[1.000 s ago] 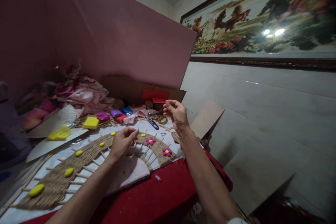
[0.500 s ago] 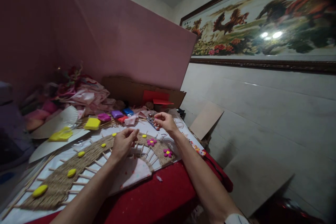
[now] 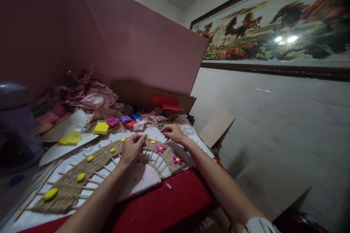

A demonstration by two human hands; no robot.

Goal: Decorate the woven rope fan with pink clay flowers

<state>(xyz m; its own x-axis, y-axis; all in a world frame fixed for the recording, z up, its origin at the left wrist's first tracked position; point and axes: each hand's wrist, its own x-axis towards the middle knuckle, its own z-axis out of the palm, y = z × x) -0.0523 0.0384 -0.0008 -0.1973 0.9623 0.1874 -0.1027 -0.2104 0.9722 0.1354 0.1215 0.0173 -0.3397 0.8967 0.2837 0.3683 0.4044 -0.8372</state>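
A fan-shaped piece of woven twine on thin sticks (image 3: 100, 169) lies across the table. Yellow clay pieces (image 3: 81, 177) dot its band, and two magenta flowers with yellow centres (image 3: 160, 148) sit towards its right end. Over the middle of the band is my left hand (image 3: 133, 148), thumb and fingers pinched together; whatever they grip is hidden. My right hand (image 3: 172, 133) hovers beyond the right part of the band, its fingers curled and closed, their contents too small to make out. Just behind it, partly covered, lie scissors (image 3: 159, 125).
Packets of coloured clay, one of them yellow (image 3: 101, 128), line the back of the table. White paper plates (image 3: 65, 127) are at the left, near pink cloth (image 3: 95, 98). A red cloth (image 3: 164, 207) covers the front edge. Cardboard (image 3: 217, 127) leans on the right wall.
My right hand has come slightly lower and closer to the fan, away from the scissors. My left hand keeps its pinch over the band. The whole view has shifted a little.
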